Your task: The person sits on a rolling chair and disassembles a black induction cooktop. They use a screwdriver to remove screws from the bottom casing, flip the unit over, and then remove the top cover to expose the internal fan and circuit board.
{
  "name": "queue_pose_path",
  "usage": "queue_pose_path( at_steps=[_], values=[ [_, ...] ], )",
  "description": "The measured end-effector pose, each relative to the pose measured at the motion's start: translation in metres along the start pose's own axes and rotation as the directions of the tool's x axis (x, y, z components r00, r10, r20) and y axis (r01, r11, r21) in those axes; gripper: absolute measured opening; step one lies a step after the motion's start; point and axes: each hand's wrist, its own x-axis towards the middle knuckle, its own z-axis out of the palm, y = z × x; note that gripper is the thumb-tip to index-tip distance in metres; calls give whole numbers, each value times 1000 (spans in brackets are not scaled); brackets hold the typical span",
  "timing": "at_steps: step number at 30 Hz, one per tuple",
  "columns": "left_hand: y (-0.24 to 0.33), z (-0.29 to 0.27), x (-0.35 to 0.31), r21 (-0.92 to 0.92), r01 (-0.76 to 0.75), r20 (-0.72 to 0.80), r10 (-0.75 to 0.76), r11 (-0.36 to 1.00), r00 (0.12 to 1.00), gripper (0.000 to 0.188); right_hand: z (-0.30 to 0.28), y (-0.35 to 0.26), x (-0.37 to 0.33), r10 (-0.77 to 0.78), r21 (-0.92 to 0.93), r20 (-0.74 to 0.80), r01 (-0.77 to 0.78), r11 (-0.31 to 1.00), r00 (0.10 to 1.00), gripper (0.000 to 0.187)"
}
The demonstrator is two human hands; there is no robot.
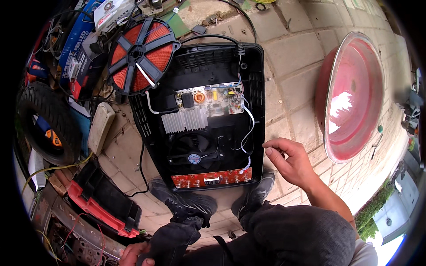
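Observation:
An opened induction cooker base (155,150) in black plastic lies on the paving in front of me, its inside showing. It holds a circuit board (217,99), a finned heat sink (185,121), a cooling fan (194,158) and a red display board (213,178). A copper coil (128,73) on a black spoked frame leans over the upper left corner, with white leads on it. Beside the base's right edge is my right hand (290,162), index finger stretched out and thumb just apart, nothing visible between them. My left hand (135,256) is by my left knee, partly cut off.
A pink basin (355,102) stands on the right. On the left are a tyre (49,124), a red and black tool case (104,199), a white block-shaped thing (101,126) and several boxes. My shoes (186,201) flank the base's near edge. A black cable crosses the ground.

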Motion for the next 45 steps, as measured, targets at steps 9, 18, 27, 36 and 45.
queue_pose_path(
  at_steps=[9, 18, 27, 36, 45],
  values=[
    [9, 3, 7, 55, -4, 43, 2, 999, 999, 34, 4, -24, 11, -136, -144, 69, 145, 979, 988, 17],
    [3, 5, 4, 80, -6, 49, 2, 997, 999, 33, 9, -26, 14, -199, -170, 101, 214, 962, 975, 17],
    [2, 7, 4, 82, -20, 76, 13, 996, 997, 33, 13, -23, 13, -208, -197, 115, 227, 954, 971, 19],
    [-2, 8, 3, 82, -5, 75, -2, 997, 997, 33, 15, -21, 14, -227, -217, 132, 252, 943, 965, 19],
    [4, 8, 6, 109, -14, 80, 5, 994, 997, 32, 16, -19, 15, -227, -227, 146, 256, 940, 963, 19]
  ],
)
